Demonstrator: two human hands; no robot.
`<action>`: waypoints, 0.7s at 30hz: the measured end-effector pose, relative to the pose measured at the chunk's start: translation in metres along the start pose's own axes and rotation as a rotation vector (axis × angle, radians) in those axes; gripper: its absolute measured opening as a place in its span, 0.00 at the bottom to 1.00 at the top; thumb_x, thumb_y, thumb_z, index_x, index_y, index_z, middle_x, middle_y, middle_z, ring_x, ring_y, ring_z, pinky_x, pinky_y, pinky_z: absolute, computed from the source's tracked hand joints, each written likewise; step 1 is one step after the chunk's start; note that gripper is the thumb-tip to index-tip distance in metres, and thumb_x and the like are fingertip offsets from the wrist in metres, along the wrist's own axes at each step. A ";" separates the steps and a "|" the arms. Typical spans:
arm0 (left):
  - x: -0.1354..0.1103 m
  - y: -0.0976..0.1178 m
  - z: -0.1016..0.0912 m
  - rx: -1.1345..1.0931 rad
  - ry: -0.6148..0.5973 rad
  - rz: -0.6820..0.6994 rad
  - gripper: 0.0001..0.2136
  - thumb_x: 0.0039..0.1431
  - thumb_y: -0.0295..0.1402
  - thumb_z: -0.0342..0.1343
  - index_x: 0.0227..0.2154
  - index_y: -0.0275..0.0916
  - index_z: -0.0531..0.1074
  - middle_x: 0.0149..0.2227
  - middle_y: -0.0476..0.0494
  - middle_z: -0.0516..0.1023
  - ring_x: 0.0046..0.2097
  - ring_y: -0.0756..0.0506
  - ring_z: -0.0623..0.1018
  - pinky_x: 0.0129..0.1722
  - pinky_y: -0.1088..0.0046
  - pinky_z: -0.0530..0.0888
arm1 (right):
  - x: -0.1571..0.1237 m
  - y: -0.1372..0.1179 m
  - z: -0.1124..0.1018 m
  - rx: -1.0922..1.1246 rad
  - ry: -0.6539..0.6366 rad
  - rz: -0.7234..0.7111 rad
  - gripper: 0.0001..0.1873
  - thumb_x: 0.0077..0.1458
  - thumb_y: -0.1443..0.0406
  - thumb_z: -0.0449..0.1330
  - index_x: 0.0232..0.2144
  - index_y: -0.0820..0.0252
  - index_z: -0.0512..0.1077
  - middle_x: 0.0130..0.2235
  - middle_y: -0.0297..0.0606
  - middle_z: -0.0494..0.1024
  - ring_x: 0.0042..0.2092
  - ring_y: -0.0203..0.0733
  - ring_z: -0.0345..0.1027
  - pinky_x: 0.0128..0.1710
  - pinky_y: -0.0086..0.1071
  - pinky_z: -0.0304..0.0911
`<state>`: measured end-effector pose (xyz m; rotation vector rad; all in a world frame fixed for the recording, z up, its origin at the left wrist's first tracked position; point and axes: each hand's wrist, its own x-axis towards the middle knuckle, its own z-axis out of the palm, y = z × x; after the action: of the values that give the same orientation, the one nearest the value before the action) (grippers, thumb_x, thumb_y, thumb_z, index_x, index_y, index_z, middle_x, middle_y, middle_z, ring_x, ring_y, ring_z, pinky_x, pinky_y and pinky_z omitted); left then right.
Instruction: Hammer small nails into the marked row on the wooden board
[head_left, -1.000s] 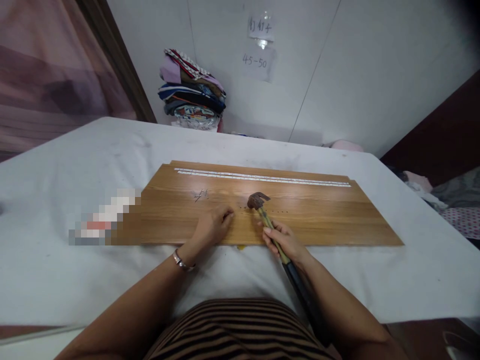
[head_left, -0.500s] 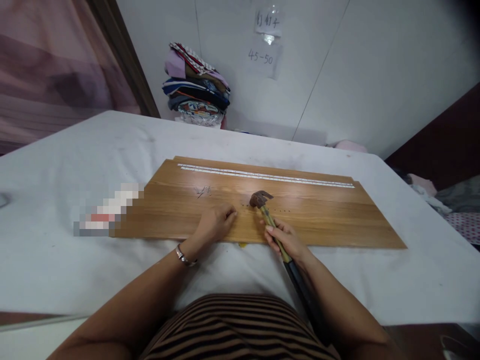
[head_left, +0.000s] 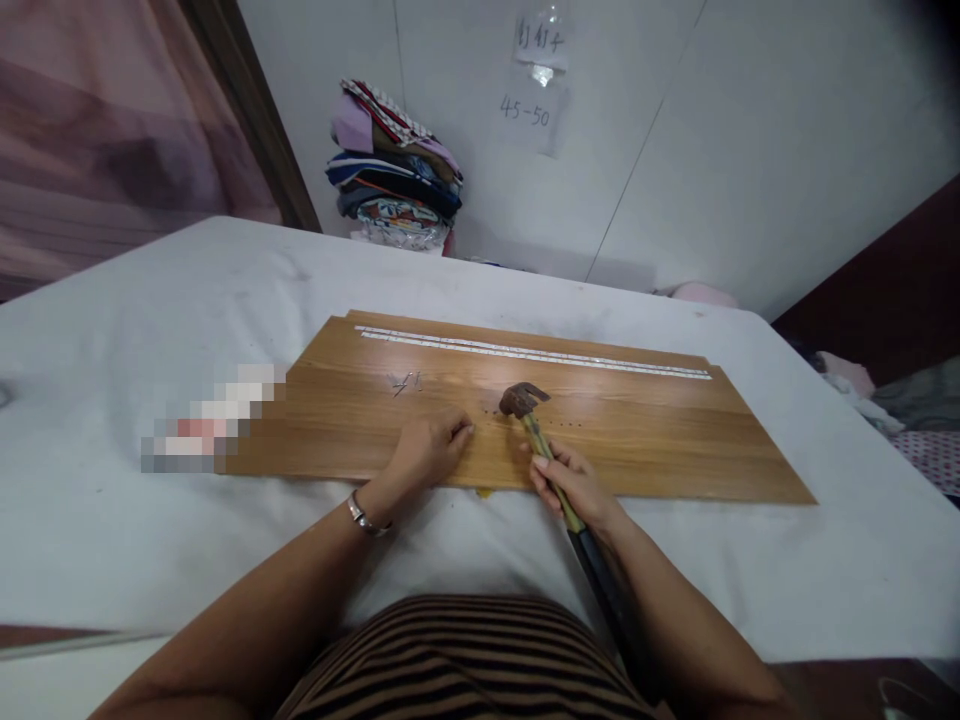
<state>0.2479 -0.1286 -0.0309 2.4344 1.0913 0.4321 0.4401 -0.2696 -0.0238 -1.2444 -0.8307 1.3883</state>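
Note:
My right hand (head_left: pixel 574 485) is wrapped around the handle of a claw hammer (head_left: pixel 555 465), well up towards its rusty head. The head sits low over the middle of a wood-grain board (head_left: pixel 660 450), its claw pointing right; whether it touches the wood, I cannot tell. Close to it runs a row of small dark nail heads (head_left: pixel 566 424), partly hidden behind the hammer. My left hand (head_left: pixel 429 445) rests on the board left of the hammer, fingers curled in, with nothing showing between them. Beyond that hand lies a small pile of loose nails (head_left: pixel 406 383).
Two pale measuring strips (head_left: pixel 532 352) run along the board's far side. The board lies on a white-covered table (head_left: pixel 847 560). Folded clothes (head_left: pixel 397 170) are stacked at the back against the wall. A blurred-out item (head_left: pixel 217 420) lies at the board's left end.
The view has shifted very slightly. Both hands and the hammer stay in nearly the same places on the board.

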 end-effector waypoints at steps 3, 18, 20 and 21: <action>0.000 0.000 0.000 -0.008 -0.005 0.010 0.09 0.62 0.35 0.48 0.31 0.39 0.72 0.31 0.46 0.77 0.32 0.47 0.75 0.32 0.73 0.65 | 0.000 0.000 0.001 -0.009 0.001 -0.011 0.22 0.50 0.52 0.63 0.40 0.62 0.69 0.20 0.24 0.67 0.13 0.25 0.51 0.10 0.22 0.47; -0.001 0.001 0.000 -0.002 0.001 -0.003 0.09 0.62 0.34 0.49 0.31 0.40 0.72 0.32 0.47 0.78 0.33 0.47 0.75 0.33 0.73 0.66 | -0.001 -0.002 0.001 -0.026 0.005 0.036 0.23 0.49 0.52 0.63 0.41 0.62 0.69 0.21 0.25 0.67 0.13 0.26 0.51 0.10 0.22 0.47; -0.001 0.000 0.000 -0.007 0.002 0.009 0.08 0.62 0.34 0.49 0.31 0.40 0.72 0.32 0.47 0.78 0.34 0.47 0.75 0.34 0.73 0.66 | -0.002 -0.002 0.002 -0.035 0.009 0.029 0.24 0.49 0.52 0.63 0.42 0.63 0.69 0.20 0.25 0.67 0.13 0.26 0.51 0.10 0.22 0.47; -0.002 0.000 0.000 -0.007 0.003 0.013 0.08 0.62 0.33 0.49 0.32 0.40 0.72 0.32 0.46 0.78 0.34 0.47 0.75 0.34 0.73 0.67 | -0.002 -0.002 0.002 -0.040 0.012 0.021 0.24 0.49 0.52 0.63 0.42 0.63 0.69 0.20 0.24 0.67 0.13 0.26 0.51 0.10 0.22 0.48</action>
<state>0.2472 -0.1300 -0.0314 2.4367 1.0746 0.4436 0.4387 -0.2712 -0.0205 -1.2946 -0.8430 1.3854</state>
